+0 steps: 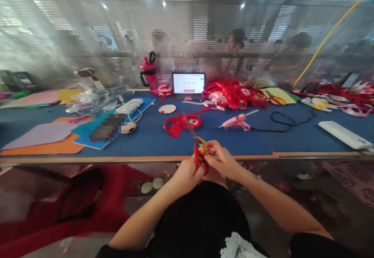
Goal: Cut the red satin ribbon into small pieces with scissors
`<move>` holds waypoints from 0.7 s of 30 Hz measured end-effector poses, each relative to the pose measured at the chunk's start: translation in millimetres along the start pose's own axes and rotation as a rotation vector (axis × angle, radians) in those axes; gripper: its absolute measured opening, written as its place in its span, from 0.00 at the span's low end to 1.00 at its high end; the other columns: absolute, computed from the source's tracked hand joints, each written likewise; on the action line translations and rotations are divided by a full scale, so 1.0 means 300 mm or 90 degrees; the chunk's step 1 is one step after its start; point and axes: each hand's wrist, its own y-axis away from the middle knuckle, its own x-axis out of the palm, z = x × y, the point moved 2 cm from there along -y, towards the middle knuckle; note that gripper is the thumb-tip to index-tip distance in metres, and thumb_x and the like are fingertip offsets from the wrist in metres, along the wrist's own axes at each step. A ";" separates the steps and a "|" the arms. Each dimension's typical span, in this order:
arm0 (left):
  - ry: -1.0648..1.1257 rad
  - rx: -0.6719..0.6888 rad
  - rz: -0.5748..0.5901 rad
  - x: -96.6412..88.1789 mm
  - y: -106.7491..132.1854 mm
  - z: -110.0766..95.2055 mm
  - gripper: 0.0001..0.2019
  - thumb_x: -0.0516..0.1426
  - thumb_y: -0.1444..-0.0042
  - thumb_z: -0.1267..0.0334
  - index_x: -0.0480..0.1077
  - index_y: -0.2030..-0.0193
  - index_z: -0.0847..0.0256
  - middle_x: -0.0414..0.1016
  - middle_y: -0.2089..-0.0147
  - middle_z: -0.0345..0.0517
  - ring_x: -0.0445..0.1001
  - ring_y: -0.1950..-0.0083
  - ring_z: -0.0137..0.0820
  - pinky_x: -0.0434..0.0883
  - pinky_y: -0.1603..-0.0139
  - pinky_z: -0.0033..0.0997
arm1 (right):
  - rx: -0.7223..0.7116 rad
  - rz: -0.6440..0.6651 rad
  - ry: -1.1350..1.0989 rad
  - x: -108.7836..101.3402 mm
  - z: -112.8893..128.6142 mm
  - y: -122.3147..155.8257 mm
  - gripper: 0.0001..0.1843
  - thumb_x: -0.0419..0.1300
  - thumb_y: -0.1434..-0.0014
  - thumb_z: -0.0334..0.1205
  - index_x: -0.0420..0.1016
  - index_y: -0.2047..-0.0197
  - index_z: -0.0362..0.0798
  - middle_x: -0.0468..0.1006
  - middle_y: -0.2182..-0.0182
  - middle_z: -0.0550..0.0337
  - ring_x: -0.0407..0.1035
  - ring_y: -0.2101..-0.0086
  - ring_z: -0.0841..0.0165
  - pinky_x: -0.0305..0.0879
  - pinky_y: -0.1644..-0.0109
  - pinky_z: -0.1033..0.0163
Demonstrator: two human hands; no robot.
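Just past the table's near edge, my left hand is closed around the red handles of a pair of scissors. Their blades point up and away over the blue table. My right hand is beside it with its fingers pinched together at a small yellow piece against the scissors; whether that piece belongs to the scissors is unclear. Beyond the blade tips lies a round red ribbon piece with a pale centre. Loose red scraps sit to its left. A pale disc is behind them.
A pink glue gun lies to the right, its black cord trailing off. Behind are a tablet, a red bottle and heaped red ribbon. Coloured sheets cover the left side. A white power bank-like block lies far right.
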 end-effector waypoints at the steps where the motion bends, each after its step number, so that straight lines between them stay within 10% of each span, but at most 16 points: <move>1: -0.079 0.013 -0.035 0.007 0.001 -0.006 0.06 0.47 0.43 0.65 0.63 0.64 0.63 0.72 0.76 0.41 0.73 0.77 0.28 0.69 0.73 0.26 | 0.044 -0.015 -0.020 0.002 -0.003 -0.001 0.14 0.57 0.42 0.39 0.61 0.54 0.49 0.77 0.58 0.52 0.75 0.57 0.62 0.72 0.55 0.57; 10: -0.613 0.200 -0.210 0.077 0.009 0.026 0.07 0.48 0.39 0.66 0.63 0.63 0.67 0.71 0.73 0.46 0.75 0.76 0.34 0.68 0.80 0.29 | 0.109 -0.055 -0.245 0.079 -0.121 -0.003 0.26 0.64 0.47 0.52 0.67 0.48 0.51 0.76 0.50 0.49 0.72 0.51 0.57 0.69 0.46 0.51; 21: -0.606 0.472 -0.366 0.111 0.052 0.024 0.13 0.48 0.39 0.62 0.63 0.73 0.64 0.66 0.80 0.39 0.68 0.81 0.25 0.63 0.84 0.25 | 0.071 -0.088 -0.296 0.126 -0.106 -0.017 0.23 0.62 0.47 0.49 0.68 0.48 0.56 0.66 0.40 0.52 0.60 0.40 0.53 0.61 0.40 0.44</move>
